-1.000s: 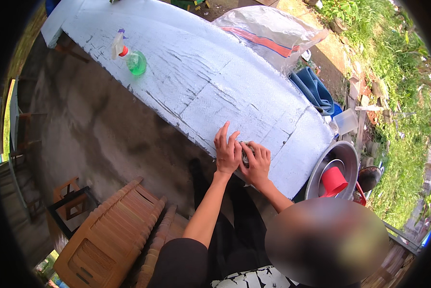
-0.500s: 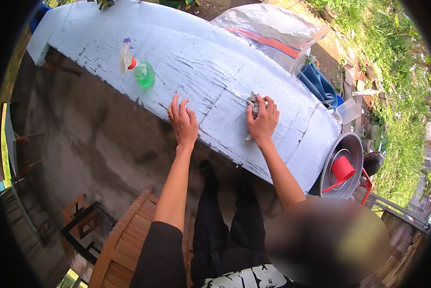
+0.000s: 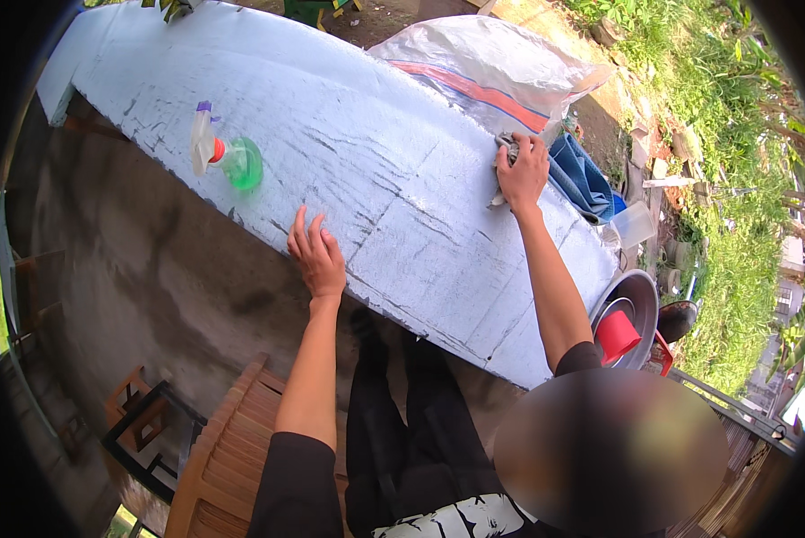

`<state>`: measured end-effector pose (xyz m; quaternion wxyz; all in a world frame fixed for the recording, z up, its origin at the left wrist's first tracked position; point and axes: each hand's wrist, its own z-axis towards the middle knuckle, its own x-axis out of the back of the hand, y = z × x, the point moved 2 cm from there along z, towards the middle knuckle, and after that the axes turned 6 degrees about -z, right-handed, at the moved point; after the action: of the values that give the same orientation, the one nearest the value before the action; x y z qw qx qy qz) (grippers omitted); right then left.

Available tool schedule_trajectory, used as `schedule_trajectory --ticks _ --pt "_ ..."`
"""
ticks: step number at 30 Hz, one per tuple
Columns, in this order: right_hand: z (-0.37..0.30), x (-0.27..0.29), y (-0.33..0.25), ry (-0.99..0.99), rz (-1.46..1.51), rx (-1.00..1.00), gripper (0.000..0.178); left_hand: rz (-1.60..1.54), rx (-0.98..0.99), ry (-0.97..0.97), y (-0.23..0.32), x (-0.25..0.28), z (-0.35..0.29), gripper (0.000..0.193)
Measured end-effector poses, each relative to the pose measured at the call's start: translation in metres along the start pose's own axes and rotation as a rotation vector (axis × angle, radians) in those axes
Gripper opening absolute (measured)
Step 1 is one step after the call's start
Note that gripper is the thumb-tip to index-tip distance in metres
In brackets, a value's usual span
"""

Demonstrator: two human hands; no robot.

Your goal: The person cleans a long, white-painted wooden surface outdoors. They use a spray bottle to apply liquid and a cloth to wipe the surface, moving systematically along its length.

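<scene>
Right hand (image 3: 523, 174): fingers curled over grey rag (image 3: 507, 143), near far edge.
Left hand (image 3: 317, 260): fingers loosely spread, empty.
Tabletop (image 3: 277, 94): dark streaks visible; wiped extent unclear.

The right hand (image 3: 523, 172) holds a crumpled grey cloth (image 3: 507, 144) on the pale blue table (image 3: 438, 260), near its far edge. The left hand (image 3: 317, 258), loose and a bit bent, is by the near edge. A green spray bottle (image 3: 242, 165) stands on the table. A red cup (image 3: 618, 335) sits in a metal tub (image 3: 648, 301).
</scene>
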<state>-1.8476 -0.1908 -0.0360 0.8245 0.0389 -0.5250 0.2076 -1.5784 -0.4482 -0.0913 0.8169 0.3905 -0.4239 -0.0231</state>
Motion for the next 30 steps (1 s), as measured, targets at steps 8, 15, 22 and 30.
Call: schedule_trajectory --ticks 8,15,22,30 --pt "-0.151 0.06 -0.121 -0.28 0.307 0.298 0.039 0.124 0.009 -0.05 -0.002 0.007 -0.001 0.03" --pt "-0.101 0.035 -0.104 -0.326 0.414 0.617 0.027 0.164 -0.009 -0.067 -0.001 0.008 -0.001 0.03" --pt "0.031 -0.027 -0.05 -0.028 0.142 0.04 0.021 0.132 -0.003 -0.057 0.002 0.003 0.001 0.031" --pt "-0.164 0.051 -0.173 -0.344 0.397 0.46 0.03 0.144 0.031 -0.009 0.0 0.002 -0.002 0.031"
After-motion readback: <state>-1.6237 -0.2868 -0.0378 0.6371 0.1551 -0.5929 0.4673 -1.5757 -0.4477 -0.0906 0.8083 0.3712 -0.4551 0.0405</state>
